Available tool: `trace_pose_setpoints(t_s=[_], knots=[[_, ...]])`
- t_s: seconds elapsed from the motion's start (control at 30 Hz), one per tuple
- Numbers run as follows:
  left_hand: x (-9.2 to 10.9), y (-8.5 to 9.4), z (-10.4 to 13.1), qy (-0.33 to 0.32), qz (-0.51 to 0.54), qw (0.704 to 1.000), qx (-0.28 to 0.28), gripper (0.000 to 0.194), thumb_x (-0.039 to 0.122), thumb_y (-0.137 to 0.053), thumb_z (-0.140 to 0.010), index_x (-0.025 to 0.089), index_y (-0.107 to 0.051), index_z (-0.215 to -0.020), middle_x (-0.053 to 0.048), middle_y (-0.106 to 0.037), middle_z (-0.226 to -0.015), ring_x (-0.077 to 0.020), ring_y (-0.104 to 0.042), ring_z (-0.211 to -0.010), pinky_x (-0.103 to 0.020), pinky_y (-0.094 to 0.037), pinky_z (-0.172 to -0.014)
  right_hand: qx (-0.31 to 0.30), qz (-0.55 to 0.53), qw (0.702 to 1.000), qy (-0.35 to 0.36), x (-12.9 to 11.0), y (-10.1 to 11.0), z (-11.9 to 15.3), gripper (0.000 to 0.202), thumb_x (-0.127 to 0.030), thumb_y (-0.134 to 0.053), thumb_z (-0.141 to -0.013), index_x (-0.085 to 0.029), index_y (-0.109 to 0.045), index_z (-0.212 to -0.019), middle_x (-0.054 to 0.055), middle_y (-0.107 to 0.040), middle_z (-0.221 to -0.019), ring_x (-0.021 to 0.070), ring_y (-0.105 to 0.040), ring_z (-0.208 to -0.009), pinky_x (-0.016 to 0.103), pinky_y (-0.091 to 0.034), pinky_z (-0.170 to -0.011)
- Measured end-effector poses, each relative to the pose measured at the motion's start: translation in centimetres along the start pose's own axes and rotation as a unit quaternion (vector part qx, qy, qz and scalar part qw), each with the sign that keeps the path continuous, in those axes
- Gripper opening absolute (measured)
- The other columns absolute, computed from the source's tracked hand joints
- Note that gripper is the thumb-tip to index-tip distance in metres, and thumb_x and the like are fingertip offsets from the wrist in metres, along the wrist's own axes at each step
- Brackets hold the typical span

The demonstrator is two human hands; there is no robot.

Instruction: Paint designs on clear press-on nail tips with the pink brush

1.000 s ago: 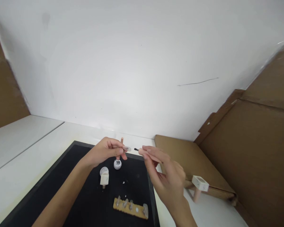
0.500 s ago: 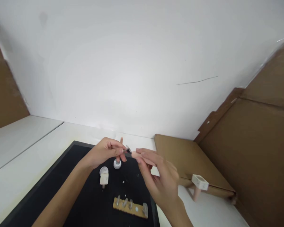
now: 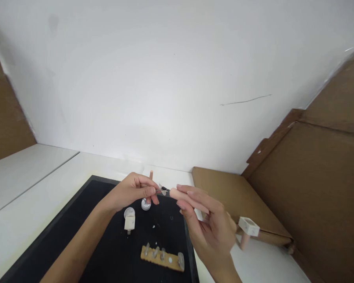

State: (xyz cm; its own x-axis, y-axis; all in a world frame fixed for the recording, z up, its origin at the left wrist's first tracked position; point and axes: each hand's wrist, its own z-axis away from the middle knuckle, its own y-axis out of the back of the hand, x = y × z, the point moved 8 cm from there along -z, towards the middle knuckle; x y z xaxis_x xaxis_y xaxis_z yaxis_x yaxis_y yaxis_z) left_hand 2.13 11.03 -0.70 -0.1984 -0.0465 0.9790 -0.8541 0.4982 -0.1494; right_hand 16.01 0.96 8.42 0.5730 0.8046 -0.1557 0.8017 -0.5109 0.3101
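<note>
My left hand (image 3: pixel 135 192) pinches a small thin piece with a pale, clear-looking flap (image 3: pixel 162 190) at its end. In my right hand (image 3: pixel 208 218) is a light pink rod-shaped tool (image 3: pixel 189 199), its dark tip pointing left at the flap; whether they touch is too small to tell. Below my left hand, a round white jar (image 3: pixel 146 204) stands on the black mat (image 3: pixel 106 236). A cream block (image 3: pixel 129 223) lies against a round white dish (image 3: pixel 129 212). Nearer the front, a tan notched strip (image 3: pixel 162 259) bears several clear pieces.
A flat cardboard box (image 3: pixel 224 192) lies at the right on the white table (image 3: pixel 271 259). Beside its front edge, a pink post (image 3: pixel 244 241) carries a white square block (image 3: pixel 249 226). Cardboard panels stand at both sides, and a white wall rises behind.
My right hand and the pink tool have shifted slightly right, showing more of the dark tip. The small piece in my left hand has turned a little.
</note>
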Motion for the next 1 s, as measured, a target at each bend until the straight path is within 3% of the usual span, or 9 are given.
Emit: trace_pose_setpoints(t_s=[0.27, 0.37, 0.57, 0.73, 0.9, 1.0], knots=[[1.0, 0.0, 0.3, -0.009, -0.001, 1.000, 0.019, 0.030, 0.042, -0.077, -0.071, 0.012, -0.075, -0.079, -0.005, -0.073, -0.061, -0.0109, -0.058, -0.053, -0.022, -0.045, -0.055, -0.081, 0.011, 0.995, 0.050, -0.6, -0.7, -1.0, 0.018, -0.007, -0.059, -0.085, -0.020, -0.058, -0.098, 0.005, -0.074, -0.081, 0.0157, -0.071, -0.062, 0.024, -0.054, -0.051], [1.0, 0.2, 0.3, -0.013, -0.001, 1.000, 0.018, 0.030, 0.042, -0.077, -0.072, 0.013, -0.076, -0.080, -0.005, -0.073, -0.062, -0.0104, -0.059, -0.054, -0.021, -0.045, -0.056, -0.073, 0.010, 0.996, 0.052, -0.7, -0.2, -1.0, 0.020, -0.006, -0.058, -0.085, -0.020, -0.057, -0.099, 0.004, -0.074, -0.080, 0.0160, -0.071, -0.063, 0.024, -0.054, -0.053], [1.2, -0.5, 0.4, -0.012, -0.007, 1.000, -0.004, 0.033, 0.044, -0.077, -0.071, 0.012, -0.076, -0.080, -0.005, -0.073, -0.061, -0.0108, -0.059, -0.053, -0.021, -0.045, -0.054, -0.016, -0.021, 0.999, 0.038, -1.1, 0.3, -0.6, 0.025, -0.008, -0.056, -0.089, -0.021, -0.051, -0.110, 0.005, -0.076, -0.085, 0.0176, -0.073, -0.085, 0.029, -0.061, -0.070], [1.6, -0.9, 0.5, -0.016, -0.014, 1.000, -0.002, 0.036, 0.047, -0.075, -0.072, 0.012, -0.076, -0.081, -0.005, -0.073, -0.062, -0.0122, -0.060, -0.054, -0.023, -0.046, -0.055, -0.046, -0.015, 0.997, 0.052, -1.5, -0.2, -1.1, 0.022, -0.006, -0.058, -0.086, -0.021, -0.055, -0.101, 0.006, -0.075, -0.086, 0.0169, -0.073, -0.077, 0.026, -0.060, -0.063], [1.8, -0.7, 0.6, -0.023, -0.022, 0.999, 0.008, 0.035, 0.048, -0.073, -0.075, 0.013, -0.075, -0.080, -0.005, -0.072, -0.061, -0.0111, -0.059, -0.053, -0.022, -0.046, -0.055, -0.060, -0.002, 0.997, 0.055, -1.3, 0.1, -1.4, 0.020, -0.003, -0.058, -0.082, -0.020, -0.058, -0.092, 0.004, -0.071, -0.073, 0.0163, -0.069, -0.061, 0.026, -0.055, -0.052], [1.7, -0.3, 0.6, -0.023, -0.030, 0.999, 0.008, 0.035, 0.047, -0.073, -0.075, 0.012, -0.074, -0.080, -0.005, -0.071, -0.061, -0.0114, -0.058, -0.053, -0.022, -0.046, -0.055, -0.037, -0.013, 0.999, 0.033, -0.7, 0.3, -0.9, 0.021, -0.005, -0.055, -0.085, -0.021, -0.056, -0.098, 0.004, -0.071, -0.077, 0.0170, -0.070, -0.068, 0.026, -0.056, -0.054]])
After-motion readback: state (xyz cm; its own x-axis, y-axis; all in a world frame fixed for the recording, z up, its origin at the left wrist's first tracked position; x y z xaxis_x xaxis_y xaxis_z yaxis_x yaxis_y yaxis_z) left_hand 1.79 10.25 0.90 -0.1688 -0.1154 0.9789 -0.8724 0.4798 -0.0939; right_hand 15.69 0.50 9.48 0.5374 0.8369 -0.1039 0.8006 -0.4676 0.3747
